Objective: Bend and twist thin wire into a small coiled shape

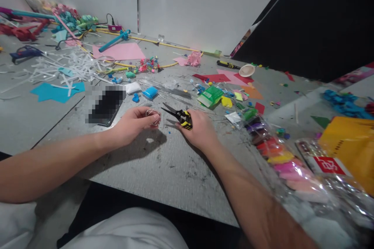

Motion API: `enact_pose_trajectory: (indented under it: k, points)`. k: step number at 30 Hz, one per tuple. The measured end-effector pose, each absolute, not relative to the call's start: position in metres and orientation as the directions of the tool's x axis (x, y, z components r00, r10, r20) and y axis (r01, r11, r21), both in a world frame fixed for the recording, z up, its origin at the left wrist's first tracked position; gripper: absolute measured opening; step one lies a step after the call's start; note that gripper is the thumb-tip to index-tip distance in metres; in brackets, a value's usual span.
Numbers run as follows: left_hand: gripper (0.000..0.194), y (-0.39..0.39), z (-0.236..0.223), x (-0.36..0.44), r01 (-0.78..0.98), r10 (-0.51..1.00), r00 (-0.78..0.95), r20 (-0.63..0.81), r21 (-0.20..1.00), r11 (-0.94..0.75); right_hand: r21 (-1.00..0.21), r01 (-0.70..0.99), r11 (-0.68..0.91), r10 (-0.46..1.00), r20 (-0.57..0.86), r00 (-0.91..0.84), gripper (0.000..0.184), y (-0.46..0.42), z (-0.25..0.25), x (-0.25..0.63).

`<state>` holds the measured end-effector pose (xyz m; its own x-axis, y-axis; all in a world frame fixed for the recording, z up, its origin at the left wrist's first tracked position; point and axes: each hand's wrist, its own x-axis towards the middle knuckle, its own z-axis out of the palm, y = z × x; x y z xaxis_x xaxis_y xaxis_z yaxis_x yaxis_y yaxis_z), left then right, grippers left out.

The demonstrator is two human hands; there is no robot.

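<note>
My left hand (142, 119) pinches a small coil of thin wire (154, 116) between thumb and fingers, a little above the grey table. Just to the right, my right hand (200, 128) is wrapped round the black and yellow handles of a pair of scissors (182, 117). Their dark blades are parted and point left toward the wire, apart from it. A phone (109, 105), partly blurred out, lies left of my left hand. Beyond the hands are a blue packet of clay (150, 92) and a white packet (133, 88).
White paper strips (73, 66), blue paper (58, 91) and pink paper (119, 51) lie left and behind. A green packet (210, 96) and a craft knife (228, 65) lie beyond. Bags of coloured clay (280, 159) and a yellow package (350, 144) crowd the right side.
</note>
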<state>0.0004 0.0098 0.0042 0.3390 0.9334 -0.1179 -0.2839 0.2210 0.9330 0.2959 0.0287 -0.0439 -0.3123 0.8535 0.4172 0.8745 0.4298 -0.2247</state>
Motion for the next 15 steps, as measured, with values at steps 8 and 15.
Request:
enact_pose_trajectory:
  k: [8, 15]
  points:
    - [0.048, 0.015, 0.026, -0.011, -0.245, 0.664, 0.739, -0.114, 0.873, 0.423, -0.056, 0.728, 0.684, 0.59, 0.629, -0.506, 0.043, 0.025, -0.022, 0.314]
    - [0.048, 0.015, 0.027, -0.015, -0.21, 0.507, 0.857, -0.095, 0.834, 0.511, 0.056, 0.627, 0.777, 0.415, 0.703, -0.577, 0.038, 0.011, -0.001, 0.303]
